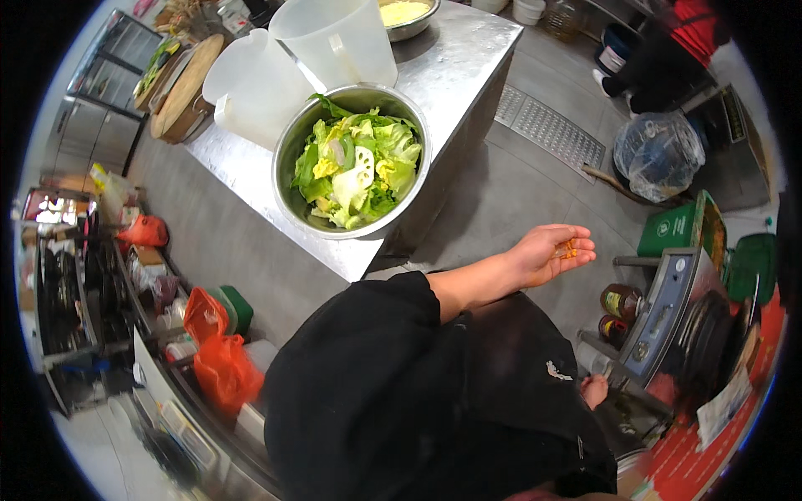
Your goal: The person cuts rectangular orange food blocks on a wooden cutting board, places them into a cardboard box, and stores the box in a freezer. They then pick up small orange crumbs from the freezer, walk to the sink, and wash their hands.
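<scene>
My left hand (pixel 551 255) reaches to the right across the front of my body, palm up, its fingers cupped around small orange pieces (pixel 571 249). Their exact kind is too small to make out. Lower right, my right hand (pixel 595 391) shows only in part beside my dark clothing, close to a clear plastic container (pixel 591 359). Whether it touches or holds that container cannot be seen. Beyond my left arm, a steel bowl (pixel 284 188) stands on the table corner, filled with leafy greens (pixel 359 167) and a slice of lotus root (pixel 365 164).
Two translucent pitchers (pixel 334 42) stand behind the bowl on the steel table (pixel 455 63). To the right are a green bin (pixel 668 230), jars (pixel 620 302) and a grey appliance with a control panel (pixel 660 313). Orange bags (pixel 221 367) lie left. A person (pixel 668 58) stands far right.
</scene>
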### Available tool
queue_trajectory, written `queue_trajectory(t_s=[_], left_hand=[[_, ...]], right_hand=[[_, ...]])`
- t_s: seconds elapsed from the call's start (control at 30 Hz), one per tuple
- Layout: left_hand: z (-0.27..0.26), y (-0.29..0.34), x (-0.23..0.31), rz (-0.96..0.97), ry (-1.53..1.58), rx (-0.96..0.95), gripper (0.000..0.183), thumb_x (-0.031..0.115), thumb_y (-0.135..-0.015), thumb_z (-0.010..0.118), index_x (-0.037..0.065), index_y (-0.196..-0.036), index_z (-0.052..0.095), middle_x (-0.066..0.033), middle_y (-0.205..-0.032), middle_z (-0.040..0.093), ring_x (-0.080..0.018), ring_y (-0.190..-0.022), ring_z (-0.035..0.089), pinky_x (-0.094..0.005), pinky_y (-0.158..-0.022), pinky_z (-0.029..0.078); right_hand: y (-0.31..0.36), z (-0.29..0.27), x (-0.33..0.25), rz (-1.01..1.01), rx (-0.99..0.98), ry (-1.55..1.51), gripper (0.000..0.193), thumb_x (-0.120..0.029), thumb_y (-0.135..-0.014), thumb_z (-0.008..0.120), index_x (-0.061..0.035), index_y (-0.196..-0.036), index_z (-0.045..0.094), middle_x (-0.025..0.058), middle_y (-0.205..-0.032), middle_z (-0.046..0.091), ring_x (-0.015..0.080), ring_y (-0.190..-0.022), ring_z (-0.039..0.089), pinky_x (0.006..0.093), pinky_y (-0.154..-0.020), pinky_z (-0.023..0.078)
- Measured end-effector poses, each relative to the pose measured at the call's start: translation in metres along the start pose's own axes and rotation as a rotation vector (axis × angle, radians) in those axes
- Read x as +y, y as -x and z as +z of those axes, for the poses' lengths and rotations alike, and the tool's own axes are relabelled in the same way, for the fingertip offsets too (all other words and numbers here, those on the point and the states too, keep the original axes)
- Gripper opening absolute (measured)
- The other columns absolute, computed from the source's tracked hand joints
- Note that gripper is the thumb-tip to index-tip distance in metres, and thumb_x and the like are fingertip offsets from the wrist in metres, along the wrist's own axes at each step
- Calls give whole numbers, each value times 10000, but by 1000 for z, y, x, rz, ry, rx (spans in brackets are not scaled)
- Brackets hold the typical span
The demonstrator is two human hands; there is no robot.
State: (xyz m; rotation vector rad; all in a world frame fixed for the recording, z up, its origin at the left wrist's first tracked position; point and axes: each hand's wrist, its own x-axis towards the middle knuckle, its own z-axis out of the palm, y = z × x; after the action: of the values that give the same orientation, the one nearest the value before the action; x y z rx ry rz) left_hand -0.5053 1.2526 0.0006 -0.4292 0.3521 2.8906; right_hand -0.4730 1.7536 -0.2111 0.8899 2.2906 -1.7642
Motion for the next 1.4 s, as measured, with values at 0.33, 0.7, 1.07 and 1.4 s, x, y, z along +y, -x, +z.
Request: queue_trajectory(t_s=[0.33,0.7,1.07,1.4], left_hand=[[28,-79,3,200,22,84,261,129,-958,426,-60,-1124,497,-165,-1039,572,-276,-978,599,-332,-868,522],[59,-283,29,142,62,-25,240,129,-946,453,-42,-1098,523,-164,-1023,589,-292,-984,601,-362,-890,507],[150,-500,83,-47,-109,9,310,187,-946,490,-48,-1148,518,-173,-1089,584,-298,-1035,572,-333,-901,501],[427,-709,12,70,-222,-790,170,99,-945,455,-20,-989,568,-114,-913,625,-229,-840,611,-293,-798,507]], right_hand=[[-117,100,-138,23,-213,-67,55,-71,-828,606,-49,-867,574,19,-658,541,118,-540,517,227,-453,415],[-250,94,-205,89,-140,-42,88,-91,-833,594,-19,-878,572,44,-679,566,116,-552,537,209,-450,421],[-323,138,-272,90,54,-133,27,-45,-788,606,-32,-805,589,40,-659,575,113,-523,538,230,-443,427],[-363,138,-339,68,181,-208,28,-49,-800,614,-41,-787,591,9,-663,565,87,-562,536,226,-502,444]])
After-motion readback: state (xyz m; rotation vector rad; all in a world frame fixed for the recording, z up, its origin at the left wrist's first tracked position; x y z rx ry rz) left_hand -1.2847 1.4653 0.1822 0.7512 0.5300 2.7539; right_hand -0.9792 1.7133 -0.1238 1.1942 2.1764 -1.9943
